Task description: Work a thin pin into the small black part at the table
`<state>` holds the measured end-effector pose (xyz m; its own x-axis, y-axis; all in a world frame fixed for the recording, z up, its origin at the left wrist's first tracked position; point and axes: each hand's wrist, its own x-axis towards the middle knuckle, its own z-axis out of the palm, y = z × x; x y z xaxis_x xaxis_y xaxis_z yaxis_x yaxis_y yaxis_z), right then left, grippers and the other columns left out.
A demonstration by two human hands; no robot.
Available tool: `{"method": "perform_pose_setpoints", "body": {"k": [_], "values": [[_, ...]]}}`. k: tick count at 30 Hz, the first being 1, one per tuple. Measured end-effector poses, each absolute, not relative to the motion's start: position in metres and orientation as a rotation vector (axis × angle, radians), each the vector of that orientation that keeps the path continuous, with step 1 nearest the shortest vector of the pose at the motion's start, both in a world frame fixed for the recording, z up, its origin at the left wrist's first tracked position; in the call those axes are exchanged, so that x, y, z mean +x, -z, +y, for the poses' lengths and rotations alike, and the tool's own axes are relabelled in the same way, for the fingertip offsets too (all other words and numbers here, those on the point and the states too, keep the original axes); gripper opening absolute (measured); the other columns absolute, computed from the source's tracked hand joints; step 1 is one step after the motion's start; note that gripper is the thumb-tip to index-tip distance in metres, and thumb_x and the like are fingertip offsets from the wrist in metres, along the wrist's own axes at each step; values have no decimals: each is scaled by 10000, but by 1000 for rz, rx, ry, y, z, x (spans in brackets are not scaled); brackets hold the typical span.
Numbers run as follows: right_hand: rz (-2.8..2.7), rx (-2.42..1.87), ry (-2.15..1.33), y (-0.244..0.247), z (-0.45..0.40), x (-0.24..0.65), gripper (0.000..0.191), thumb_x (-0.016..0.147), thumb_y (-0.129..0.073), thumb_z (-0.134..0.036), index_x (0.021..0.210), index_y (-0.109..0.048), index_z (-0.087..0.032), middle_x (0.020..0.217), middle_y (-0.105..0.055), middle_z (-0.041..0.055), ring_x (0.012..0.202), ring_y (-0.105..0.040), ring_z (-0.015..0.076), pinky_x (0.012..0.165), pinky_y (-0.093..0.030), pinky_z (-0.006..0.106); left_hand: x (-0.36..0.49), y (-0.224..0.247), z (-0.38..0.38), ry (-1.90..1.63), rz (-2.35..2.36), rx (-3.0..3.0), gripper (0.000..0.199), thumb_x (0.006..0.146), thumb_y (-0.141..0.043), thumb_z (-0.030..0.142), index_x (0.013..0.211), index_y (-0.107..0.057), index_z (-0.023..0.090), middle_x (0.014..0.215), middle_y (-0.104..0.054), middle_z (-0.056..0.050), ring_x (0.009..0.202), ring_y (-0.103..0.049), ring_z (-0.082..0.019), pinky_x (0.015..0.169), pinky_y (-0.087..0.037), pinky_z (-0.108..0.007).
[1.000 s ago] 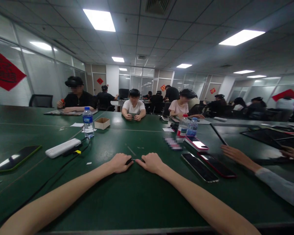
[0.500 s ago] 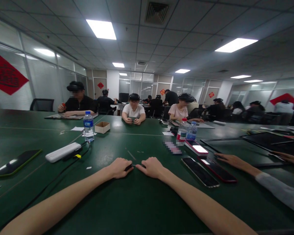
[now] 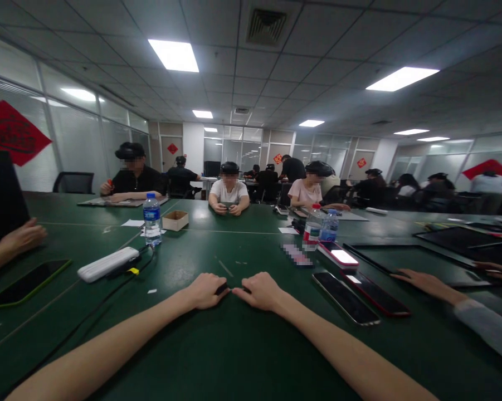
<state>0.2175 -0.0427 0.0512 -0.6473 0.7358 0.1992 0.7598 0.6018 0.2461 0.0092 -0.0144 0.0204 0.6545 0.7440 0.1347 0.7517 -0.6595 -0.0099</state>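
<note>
My left hand (image 3: 209, 290) rests low over the green table (image 3: 234, 351), fingers curled round a small dark object (image 3: 221, 289) that pokes out by the thumb. Facing it, my right hand (image 3: 259, 291) is closed too, with a small dark bit showing at its fingertips; most of what it holds is hidden. The fingertips of both hands almost meet, and a tiny pale piece shows in the narrow gap. I cannot make out the kind of either object.
Left are a white power bank (image 3: 108, 264) with a cable, a water bottle (image 3: 152, 220) and a small open box (image 3: 175, 220). Right lie phones (image 3: 346, 298), bottles (image 3: 312, 225) and a black frame (image 3: 409, 248) under a neighbour's hand (image 3: 426, 285). Another person's hand (image 3: 23, 244) holds a dark panel (image 3: 2, 200).
At the far left a person's hand with a dark panel has come into view. The neighbour's hand has shifted right along the frame. My hands stay close together; the pale piece between them shows less.
</note>
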Motion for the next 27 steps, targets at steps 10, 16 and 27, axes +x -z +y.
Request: {"method": "perform_pose_setpoints", "body": {"k": [10,16,27], "values": [[-2713,-1438,398,-46,-32,220,721,882,-130,-640,805,-666,-164,747,-679,85,688,-636,177,665,-435,260,8,-16,-12,217,-1245,-2798,403,899,-297,477,898,-584,194,832,-660,-89,748,-630,-224,653,-451,-314],[-2708,-1440,382,-46,-30,222,753,873,-101,-653,780,-664,-161,728,-671,84,654,-624,168,639,-428,255,8,-14,-11,241,-1210,-2800,387,901,-303,465,900,-580,196,827,-660,-85,745,-629,-227,652,-453,-317],[-2709,-1506,389,-45,-30,220,763,861,-107,-671,798,-673,-162,746,-678,92,696,-639,183,668,-443,269,8,-13,-10,238,-1201,-2786,378,900,-309,450,891,-579,184,816,-660,-83,723,-627,-217,625,-448,-302]]}}
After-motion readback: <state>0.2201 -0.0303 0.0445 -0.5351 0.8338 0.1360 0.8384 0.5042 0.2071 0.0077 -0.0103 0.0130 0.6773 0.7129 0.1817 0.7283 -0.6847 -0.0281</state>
